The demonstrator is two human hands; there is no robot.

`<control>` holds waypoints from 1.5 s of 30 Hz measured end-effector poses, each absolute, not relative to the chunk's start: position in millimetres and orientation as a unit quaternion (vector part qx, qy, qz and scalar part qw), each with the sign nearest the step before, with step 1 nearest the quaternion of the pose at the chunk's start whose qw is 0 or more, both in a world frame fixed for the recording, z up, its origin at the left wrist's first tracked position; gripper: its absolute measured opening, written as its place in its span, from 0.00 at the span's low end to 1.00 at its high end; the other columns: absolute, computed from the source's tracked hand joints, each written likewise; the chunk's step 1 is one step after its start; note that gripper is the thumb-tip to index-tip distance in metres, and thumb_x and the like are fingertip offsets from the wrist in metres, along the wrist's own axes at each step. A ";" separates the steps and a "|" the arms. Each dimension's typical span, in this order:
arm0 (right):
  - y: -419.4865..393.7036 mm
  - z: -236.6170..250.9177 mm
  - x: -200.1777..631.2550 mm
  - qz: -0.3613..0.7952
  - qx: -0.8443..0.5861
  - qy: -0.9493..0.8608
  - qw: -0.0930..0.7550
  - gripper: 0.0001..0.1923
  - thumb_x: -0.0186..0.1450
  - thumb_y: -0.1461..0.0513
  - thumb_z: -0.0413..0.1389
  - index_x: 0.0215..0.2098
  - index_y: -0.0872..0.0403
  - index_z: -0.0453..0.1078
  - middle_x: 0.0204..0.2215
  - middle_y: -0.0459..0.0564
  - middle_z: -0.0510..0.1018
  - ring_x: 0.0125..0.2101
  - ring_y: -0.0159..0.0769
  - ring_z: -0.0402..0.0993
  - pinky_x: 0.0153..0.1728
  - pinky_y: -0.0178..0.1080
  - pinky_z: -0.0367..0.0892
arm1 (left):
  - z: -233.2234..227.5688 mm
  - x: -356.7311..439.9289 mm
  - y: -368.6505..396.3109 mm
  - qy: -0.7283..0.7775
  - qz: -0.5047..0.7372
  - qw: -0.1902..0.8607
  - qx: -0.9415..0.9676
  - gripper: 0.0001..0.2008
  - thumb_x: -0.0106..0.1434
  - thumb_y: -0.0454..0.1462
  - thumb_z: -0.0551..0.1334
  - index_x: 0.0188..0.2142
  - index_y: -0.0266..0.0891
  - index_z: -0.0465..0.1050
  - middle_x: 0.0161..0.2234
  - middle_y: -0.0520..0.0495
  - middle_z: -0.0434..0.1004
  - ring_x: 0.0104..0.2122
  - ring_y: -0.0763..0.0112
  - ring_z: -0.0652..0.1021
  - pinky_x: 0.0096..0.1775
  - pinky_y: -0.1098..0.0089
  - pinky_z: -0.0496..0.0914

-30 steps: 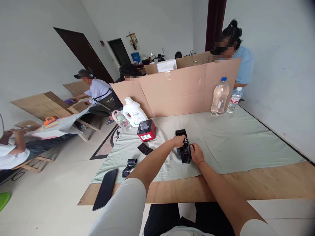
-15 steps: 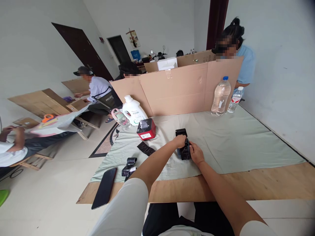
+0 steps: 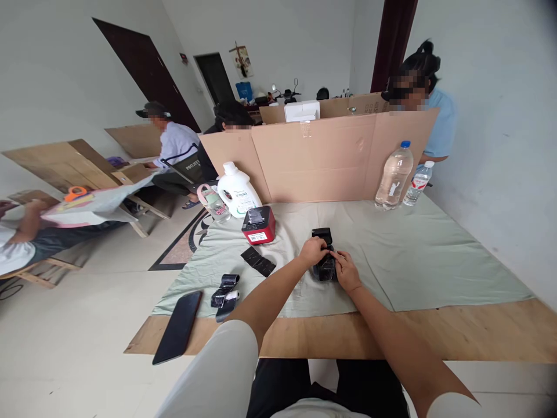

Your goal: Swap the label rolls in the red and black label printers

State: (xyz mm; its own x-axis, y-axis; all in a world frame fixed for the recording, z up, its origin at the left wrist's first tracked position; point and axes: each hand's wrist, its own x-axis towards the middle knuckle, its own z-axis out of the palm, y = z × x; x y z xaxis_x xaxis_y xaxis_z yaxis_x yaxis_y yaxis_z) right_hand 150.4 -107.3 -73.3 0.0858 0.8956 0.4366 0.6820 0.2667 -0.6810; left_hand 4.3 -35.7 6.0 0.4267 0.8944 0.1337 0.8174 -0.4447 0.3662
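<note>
A small black device (image 3: 325, 269) lies on the cloth in front of me, its black flap (image 3: 322, 234) raised at the far end. It looks like a handheld printer or card terminal, but its exact kind is unclear. My left hand (image 3: 312, 252) reaches over its left side with curled fingers, pinching at the opening below the flap. From the right, my right hand (image 3: 347, 270) grips the device's side, its fingertips close to those of the left. Whatever small part lies between the fingertips is hidden. Left of the device lies a black strip (image 3: 258, 262).
A red-and-black box-shaped printer (image 3: 259, 233), a white jug (image 3: 238, 194) and a pink-handled bottle (image 3: 216, 207) stand back left. Nearer are a black-and-white roll (image 3: 226, 296) and a phone (image 3: 177, 328). A cardboard screen (image 3: 313, 165) and two water bottles (image 3: 394, 177) stand behind.
My left hand's fingers have shifted slightly at the opening, and my right fingertips have moved up toward them. The device has stayed on the cloth while the camera view shifted a little.
</note>
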 end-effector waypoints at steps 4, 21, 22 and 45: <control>-99.4 -67.1 155.8 0.122 -0.581 -0.686 0.420 0.20 0.62 0.66 0.44 0.43 0.49 0.75 0.49 0.53 0.68 0.49 0.39 0.67 0.53 0.45 0.64 | 2.2 -6.6 -30.1 0.560 0.320 0.144 0.750 0.15 0.58 0.29 0.55 0.45 0.37 0.70 0.46 0.41 0.70 0.50 0.62 0.69 0.53 0.61 0.64; -80.2 -40.6 171.6 0.180 -0.538 -0.753 0.335 0.22 0.65 0.58 0.42 0.52 0.51 0.69 0.54 0.53 0.69 0.55 0.41 0.63 0.57 0.50 0.58 | -12.6 -35.0 -71.9 0.439 0.309 0.266 0.801 0.24 0.57 0.24 0.47 0.47 0.39 0.72 0.54 0.45 0.68 0.55 0.70 0.68 0.59 0.62 0.61; -83.5 -42.2 171.2 0.178 -0.540 -0.752 0.333 0.22 0.65 0.58 0.43 0.53 0.51 0.68 0.56 0.53 0.68 0.56 0.41 0.62 0.57 0.50 0.58 | -15.6 -35.1 -74.7 0.439 0.305 0.260 0.804 0.24 0.57 0.24 0.48 0.48 0.38 0.71 0.56 0.44 0.66 0.57 0.69 0.67 0.60 0.62 0.60; -89.9 -31.0 165.6 0.246 -0.560 -0.720 0.327 0.31 0.54 0.50 0.60 0.54 0.52 0.66 0.58 0.56 0.64 0.56 0.46 0.63 0.54 0.49 0.62 | -4.8 -36.5 -74.6 0.458 0.262 0.257 0.810 0.15 0.58 0.36 0.62 0.46 0.42 0.74 0.55 0.46 0.67 0.55 0.65 0.69 0.58 0.63 0.62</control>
